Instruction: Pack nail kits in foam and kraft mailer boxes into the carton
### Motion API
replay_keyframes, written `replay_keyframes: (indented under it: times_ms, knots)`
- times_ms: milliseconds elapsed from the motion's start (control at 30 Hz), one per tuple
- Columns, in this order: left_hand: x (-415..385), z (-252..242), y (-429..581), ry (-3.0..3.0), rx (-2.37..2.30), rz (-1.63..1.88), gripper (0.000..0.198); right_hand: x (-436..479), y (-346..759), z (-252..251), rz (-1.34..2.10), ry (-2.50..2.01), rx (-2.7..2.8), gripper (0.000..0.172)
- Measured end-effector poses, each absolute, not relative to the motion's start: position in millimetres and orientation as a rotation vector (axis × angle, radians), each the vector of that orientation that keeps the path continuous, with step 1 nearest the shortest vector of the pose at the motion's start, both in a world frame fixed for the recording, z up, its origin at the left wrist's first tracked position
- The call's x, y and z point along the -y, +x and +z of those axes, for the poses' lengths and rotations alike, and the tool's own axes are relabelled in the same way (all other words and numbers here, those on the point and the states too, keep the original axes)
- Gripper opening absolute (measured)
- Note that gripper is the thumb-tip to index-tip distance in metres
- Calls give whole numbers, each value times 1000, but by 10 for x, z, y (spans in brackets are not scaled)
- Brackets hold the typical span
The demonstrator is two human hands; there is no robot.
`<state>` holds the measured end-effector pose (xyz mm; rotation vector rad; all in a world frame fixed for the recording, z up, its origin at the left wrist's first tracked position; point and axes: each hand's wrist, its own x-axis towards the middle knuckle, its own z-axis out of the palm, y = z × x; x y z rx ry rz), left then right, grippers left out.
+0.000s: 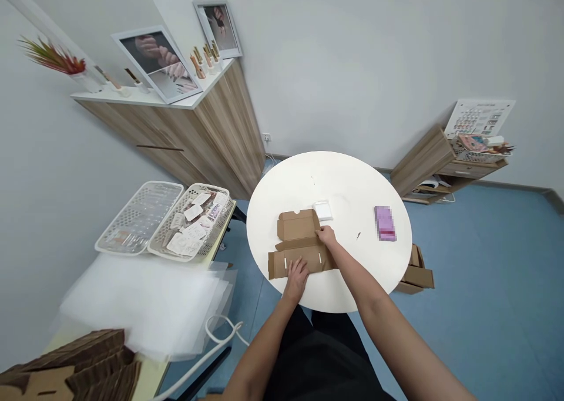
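Note:
A flat, partly folded brown cardboard box lies on the round white table near its front edge. My left hand rests flat on the box's near panel with fingers spread. My right hand pinches the box's right side flap between closed fingers. A small white packet lies just beyond the box. A pink-purple item lies further right on the table, apart from both hands.
Two white mesh baskets, one holding several packets, sit on a side table at left with clear plastic sheets and stacked flat cardboard. Cardboard boxes lie on the blue floor at right. Wooden cabinets stand against the walls.

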<state>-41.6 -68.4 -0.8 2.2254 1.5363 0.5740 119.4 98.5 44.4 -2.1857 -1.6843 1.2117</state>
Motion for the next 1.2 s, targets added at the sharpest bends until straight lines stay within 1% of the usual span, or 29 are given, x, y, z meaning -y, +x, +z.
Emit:
replay_keyframes:
  times_ms: [200, 300, 333, 433, 467, 500, 567, 667, 800, 867, 1000, 1200]
  knots:
    - [595, 107, -415, 2358, -1558, 499, 19, -857, 1216, 530, 1208, -2197, 1746, 17]
    - [477, 228, -425, 2427, -1536, 381, 8, -797, 1205, 559, 1178, -2196, 1803, 18]
    - [431, 261, -431, 2427, -1551, 339, 16, -785, 1202, 569, 1163, -2198, 1823, 18]
    - [303, 314, -452, 2361, -1656, 223, 71, -773, 1192, 601, 1124, -2201, 1878, 19]
    - [270, 316, -460, 2335, -1683, 185, 85, -773, 1189, 614, 1115, -2199, 1895, 19]
    - [243, 311, -466, 2316, -1696, 150, 95, -772, 1187, 629, 1107, -2193, 1913, 19]
    - [211, 289, -475, 2299, -1692, 94, 102, -757, 1193, 664, 1098, -2180, 1937, 20]
    - [209, 246, -478, 2293, -1674, 65, 102, -675, 1243, 715, 995, -2143, 2012, 24]
    - [234, 198, -466, 2289, -1685, 84, 102, -471, 1340, 752, 585, -2037, 2322, 28]
    - [245, 178, -459, 2292, -1694, 103, 102, -368, 1347, 754, 471, -1982, 2454, 29]
    - [269, 146, -448, 2303, -1717, 138, 105, -223, 1241, 728, 446, -2011, 2468, 28]
    - [305, 131, -437, 2316, -1735, 176, 98, -142, 1256, 674, 558, -1996, 2341, 25]
